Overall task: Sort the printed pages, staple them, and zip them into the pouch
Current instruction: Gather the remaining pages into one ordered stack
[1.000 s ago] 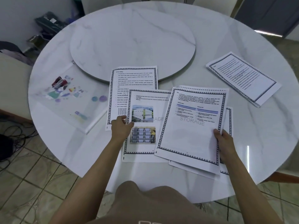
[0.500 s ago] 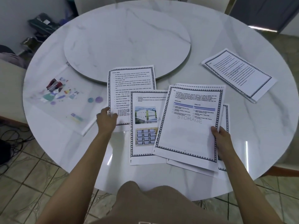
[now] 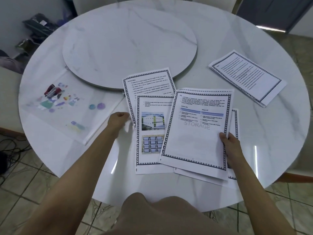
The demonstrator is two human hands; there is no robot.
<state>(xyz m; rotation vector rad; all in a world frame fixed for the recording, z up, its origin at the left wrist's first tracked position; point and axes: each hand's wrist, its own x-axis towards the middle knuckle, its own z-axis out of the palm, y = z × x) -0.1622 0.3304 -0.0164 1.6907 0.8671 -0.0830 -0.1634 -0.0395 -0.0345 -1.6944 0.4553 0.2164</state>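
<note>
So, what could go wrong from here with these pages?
1. The left hand pinches only the edge of the text page, which lies under the picture page; pulling it could crease it or drag the neighbour.
2. The fanned stack in the right hand overhangs the table edge and may slip off.

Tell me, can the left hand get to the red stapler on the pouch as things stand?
Probably yes. The red stapler lies on the clear pouch, off to the left of the left hand, with nothing standing between them. But that hand is pinching the text page and would need to let go first.
</note>
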